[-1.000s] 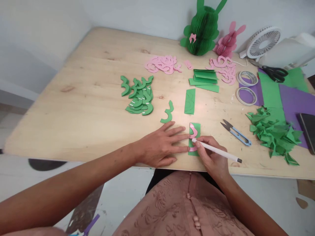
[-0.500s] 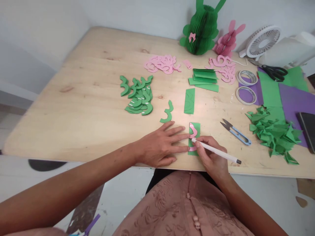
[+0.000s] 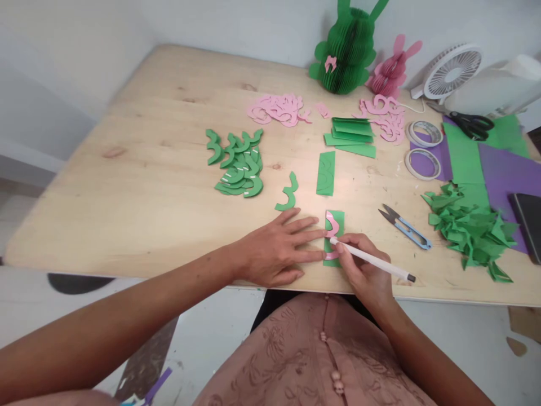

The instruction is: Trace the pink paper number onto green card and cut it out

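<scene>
My left hand (image 3: 281, 248) lies flat on the table with its fingers spread, two fingertips pressing the left edge of a pink paper shape (image 3: 333, 224). That curvy shape rests on a green paper strip (image 3: 340, 219) near the table's front edge. A white pen (image 3: 376, 260) is pinched in my right hand (image 3: 367, 270), its tip at the pink shape's edge. Just above my left fingers lies a wavy green cutout (image 3: 288, 197). Farther up is another green strip (image 3: 325, 173) with curved outlines drawn on it.
Green cutouts (image 3: 239, 166) are piled left, pink cutouts (image 3: 279, 109) farther back. Blue thread snips (image 3: 406, 226), tape rolls (image 3: 422, 164), green scraps (image 3: 473, 228) and black scissors (image 3: 471, 124) lie right. Folded green paper (image 3: 351, 131), honeycomb paper figures (image 3: 344, 51) and a white fan (image 3: 452, 73) stand behind.
</scene>
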A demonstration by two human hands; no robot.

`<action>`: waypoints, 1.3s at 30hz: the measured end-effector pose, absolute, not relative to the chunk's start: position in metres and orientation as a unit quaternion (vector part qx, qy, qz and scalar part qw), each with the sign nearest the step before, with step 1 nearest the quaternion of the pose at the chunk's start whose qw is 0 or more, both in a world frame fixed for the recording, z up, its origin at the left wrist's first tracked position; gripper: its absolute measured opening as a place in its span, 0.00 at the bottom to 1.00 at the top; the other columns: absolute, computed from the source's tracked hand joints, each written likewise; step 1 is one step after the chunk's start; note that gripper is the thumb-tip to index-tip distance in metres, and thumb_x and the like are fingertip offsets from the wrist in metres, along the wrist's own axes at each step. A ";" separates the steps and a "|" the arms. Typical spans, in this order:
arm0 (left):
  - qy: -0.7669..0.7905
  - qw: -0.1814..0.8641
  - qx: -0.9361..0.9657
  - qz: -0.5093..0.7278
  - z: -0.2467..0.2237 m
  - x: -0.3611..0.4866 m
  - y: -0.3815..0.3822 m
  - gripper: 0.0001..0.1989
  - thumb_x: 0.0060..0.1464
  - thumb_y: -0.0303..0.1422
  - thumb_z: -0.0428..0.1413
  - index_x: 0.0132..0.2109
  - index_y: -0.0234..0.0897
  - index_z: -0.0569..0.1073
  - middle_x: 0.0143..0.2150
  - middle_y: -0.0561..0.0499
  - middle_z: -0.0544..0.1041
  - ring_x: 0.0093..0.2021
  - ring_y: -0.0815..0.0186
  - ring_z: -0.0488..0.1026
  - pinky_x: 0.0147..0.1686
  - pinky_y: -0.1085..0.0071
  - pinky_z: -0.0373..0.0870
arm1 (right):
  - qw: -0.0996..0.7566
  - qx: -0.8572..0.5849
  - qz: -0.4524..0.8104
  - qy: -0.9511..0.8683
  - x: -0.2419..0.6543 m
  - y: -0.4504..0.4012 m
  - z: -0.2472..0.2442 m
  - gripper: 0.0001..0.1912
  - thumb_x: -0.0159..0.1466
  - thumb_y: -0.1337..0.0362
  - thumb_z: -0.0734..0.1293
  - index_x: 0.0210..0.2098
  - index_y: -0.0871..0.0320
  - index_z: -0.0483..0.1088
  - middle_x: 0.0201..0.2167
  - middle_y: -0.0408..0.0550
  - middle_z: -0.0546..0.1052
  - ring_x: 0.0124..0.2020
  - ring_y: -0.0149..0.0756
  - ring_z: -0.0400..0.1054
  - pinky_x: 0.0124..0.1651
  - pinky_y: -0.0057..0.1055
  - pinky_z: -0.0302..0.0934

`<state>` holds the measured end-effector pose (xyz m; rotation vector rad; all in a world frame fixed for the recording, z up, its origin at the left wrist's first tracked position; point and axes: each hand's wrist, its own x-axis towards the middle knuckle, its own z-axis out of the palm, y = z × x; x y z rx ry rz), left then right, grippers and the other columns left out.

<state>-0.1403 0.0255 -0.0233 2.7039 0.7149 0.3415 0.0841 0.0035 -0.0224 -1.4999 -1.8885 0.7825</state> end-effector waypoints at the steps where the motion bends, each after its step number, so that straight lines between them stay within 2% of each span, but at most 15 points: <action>1: 0.250 0.161 0.947 0.121 -0.023 -0.140 0.026 0.25 0.54 0.35 0.51 0.60 0.48 0.64 0.67 0.47 0.56 0.65 0.49 0.52 0.61 0.44 0.44 | 0.299 -0.565 0.296 -0.710 0.084 0.003 -0.023 0.04 0.63 0.63 0.63 0.36 0.54 0.69 0.30 0.45 0.76 0.29 0.36 0.70 0.29 0.29 0.62; 39: 0.250 0.159 0.948 0.114 -0.021 -0.140 0.025 0.25 0.55 0.34 0.50 0.60 0.47 0.64 0.67 0.47 0.56 0.65 0.50 0.51 0.61 0.45 0.44 | 0.305 -0.568 0.257 -0.720 0.087 0.001 -0.021 0.03 0.62 0.64 0.63 0.35 0.54 0.69 0.27 0.44 0.76 0.27 0.35 0.70 0.28 0.29 0.61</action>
